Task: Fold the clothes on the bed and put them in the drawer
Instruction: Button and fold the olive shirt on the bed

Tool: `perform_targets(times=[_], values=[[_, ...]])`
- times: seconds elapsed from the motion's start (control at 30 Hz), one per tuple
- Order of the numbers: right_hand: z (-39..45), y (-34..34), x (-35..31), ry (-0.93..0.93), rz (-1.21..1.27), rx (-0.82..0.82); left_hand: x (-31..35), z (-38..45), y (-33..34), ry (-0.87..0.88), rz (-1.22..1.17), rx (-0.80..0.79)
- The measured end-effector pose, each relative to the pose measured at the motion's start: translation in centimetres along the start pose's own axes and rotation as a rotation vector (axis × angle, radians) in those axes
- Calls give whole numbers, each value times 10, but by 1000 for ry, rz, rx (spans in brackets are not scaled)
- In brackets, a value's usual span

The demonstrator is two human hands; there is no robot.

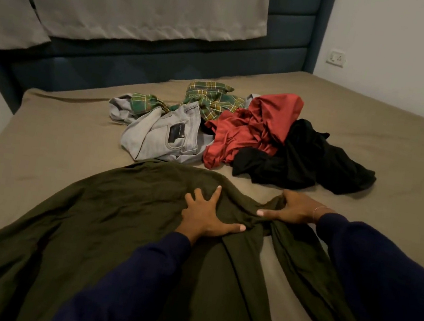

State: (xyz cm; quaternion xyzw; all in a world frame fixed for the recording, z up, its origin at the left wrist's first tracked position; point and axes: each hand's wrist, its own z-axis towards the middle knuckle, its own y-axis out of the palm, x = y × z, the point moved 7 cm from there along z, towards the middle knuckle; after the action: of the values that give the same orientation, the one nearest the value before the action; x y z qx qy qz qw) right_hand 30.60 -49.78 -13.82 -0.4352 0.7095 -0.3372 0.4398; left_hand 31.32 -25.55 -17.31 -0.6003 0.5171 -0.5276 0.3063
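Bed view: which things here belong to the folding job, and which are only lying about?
Job: olive garment, left hand, right hand, grey jeans, plaid shirt, red garment, black garment.
Lying about: wall socket, headboard.

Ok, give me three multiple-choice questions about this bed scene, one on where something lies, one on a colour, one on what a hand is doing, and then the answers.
1. Where does the red garment lie?
A. Between the grey jeans and the black garment
B. On the floor
C. Under the olive garment

2. What colour is the checked shirt?
A. Blue and white
B. Green with yellow lines
C. Plain pink

3. What is the left hand doing?
A. Lifting the jeans
B. Hanging idle off the bed
C. Pressing flat on the olive garment

Answers: 1 A, red sits between grey and black in the pile. 2 B, green plaid shows behind the jeans. 3 C, its fingers are spread on the olive cloth, while the right hand grips a bunched part.
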Motion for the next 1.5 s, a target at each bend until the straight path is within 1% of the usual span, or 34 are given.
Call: perform_targets(times=[0.03, 0.1, 0.13, 0.17, 0.2, 0.27, 0.3, 0.33, 0.37, 0.4, 0.43, 0.47, 0.5, 0.53, 0.63, 0.67, 0.7, 0.77, 0.83, 0.9, 0.97, 1.03, 1.07, 1.13, 1.17, 1.2, 1.23, 1.27, 1.3, 1.33, 1.37, 1.4, 1.43, 1.5], values=[[-2, 3, 9, -13, 35, -39, 1, 0, 1, -5, 2, 27], [-4, 4, 29, -42, 228, -174, 2, -1, 4, -15, -1, 52], [-7, -2, 35, -75, 288, -196, 3, -1, 5, -25, -5, 46], [-7, -14, 40, -126, 296, -135, 3, 0, 4, -37, -8, 31], [-8, -33, 43, -163, 224, 14, 4, 0, 3, -52, -12, 11], [-13, -68, 41, -207, -92, 423, 3, 2, 1, -85, -28, -30], [-17, -75, 35, -233, -279, 550, 4, 3, 0, -97, -31, -44], [-15, -75, 29, -255, -421, 581, 5, 4, 0, -107, -30, -54], [-7, -67, 29, -244, -496, 505, 4, 5, 0, -116, -29, -64], [-2, -57, 34, -201, -489, 365, 5, 5, 1, -120, -32, -74], [2, -46, 46, -140, -397, 222, 7, 4, 2, -120, -38, -78], [5, -36, 58, -89, -254, 118, 8, 3, 3, -117, -49, -71], [6, -30, 66, -67, -141, 74, 8, 2, 2, -110, -64, -49], [6, -27, 71, -56, -85, 44, 7, 1, 1, -101, -78, -20], [-2, -30, 86, -31, -97, -38, 6, -2, 2, -88, -47, 38], [-5, -39, 93, -17, -114, 1, 8, -2, 3, -92, -24, 38], [-7, -55, 100, 1, -159, 88, 10, -1, 4, -102, -13, 34], [-15, -85, 105, 57, -345, 323, 13, -1, 1, -131, -27, 13], [-22, -101, 100, 154, -573, 490, 12, -2, -1, -152, -57, -9], [-18, -95, 103, 231, -673, 470, 12, -3, 0, -145, -57, -12], [-10, -77, 112, 243, -530, 347, 14, -8, -2, -134, -35, 5], [-3, -61, 110, 167, -363, 227, 21, -14, -3, -114, -22, 4], [-3, -59, 102, 97, -335, 237, 26, -19, -3, -108, -27, 11], [-8, -62, 73, -73, -258, 400, 41, -33, -6, -94, -42, 86], [-13, -64, 51, -168, -186, 487, 51, -44, -10, -78, -29, 159], [-17, -63, 30, -234, -80, 510, 64, -57, -16, -48, 11, 255], [-19, -58, 7, -274, 30, 469, 77, -70, -20, -7, 73, 338], [-14, -49, -10, -284, 89, 364, 93, -81, -19, 37, 126, 356], [-8, -35, -28, -281, 73, 244, 105, -91, -12, 61, 160, 304], [-3, -22, -41, -260, -34, 154, 112, -98, -1, 57, 178, 207], [3, -11, -47, -226, -177, 106, 116, -103, 10, 34, 187, 108], [7, -3, -50, -194, -296, 98, 115, -108, 19, 2, 191, 35], [11, -1, -52, -175, -353, 120, 114, -111, 24, -22, 179, -11], [15, -9, -52, -149, -312, 185, 109, -112, 29, -27, 105, -45]])
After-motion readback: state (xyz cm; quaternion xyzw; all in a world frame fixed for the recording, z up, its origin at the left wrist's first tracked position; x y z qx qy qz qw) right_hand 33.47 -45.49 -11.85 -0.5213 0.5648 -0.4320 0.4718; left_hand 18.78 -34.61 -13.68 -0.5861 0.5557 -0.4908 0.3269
